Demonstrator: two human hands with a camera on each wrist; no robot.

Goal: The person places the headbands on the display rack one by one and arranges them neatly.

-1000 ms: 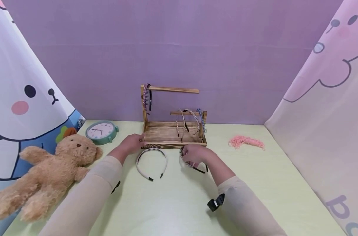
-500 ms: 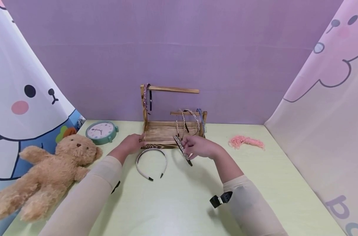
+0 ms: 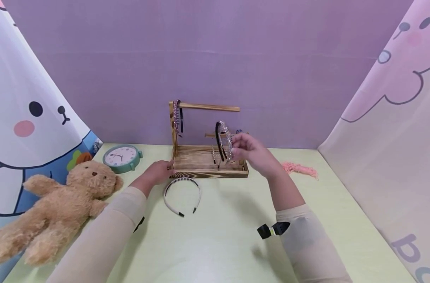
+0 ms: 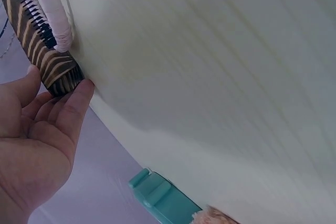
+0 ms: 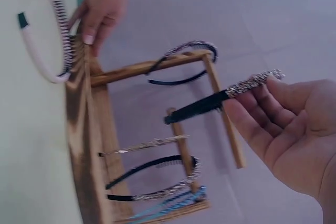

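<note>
A wooden headband rack [image 3: 215, 174], a tray with two crossbars, stands near the back of the table. My left hand [image 3: 158, 172] grips its left front corner; in the left wrist view the thumb and fingers sit on either side of the wood. My right hand [image 3: 253, 153] pinches a sparkly headband [image 5: 249, 83] with black ends, held up by the lower crossbar [image 3: 210, 135]. Several headbands hang on that bar, partly hidden by the hand in the head view. A purplish headband [image 3: 176, 118] hangs on the upper crossbar [image 3: 207, 107]. A whitish headband [image 3: 165, 199] lies before the rack.
On the left, a teddy bear [image 3: 67, 204] lies beside a green-rimmed clock [image 3: 122, 158]. A bundle of pink yarn [image 3: 301, 169] lies to the right, partly behind the right hand. A purple curtain [image 3: 215, 59] hangs behind the table.
My right hand has lifted the sparkly headband from the table, up and away from me to the lower crossbar, turning it more upright. My left hand has stayed at the rack's corner.
</note>
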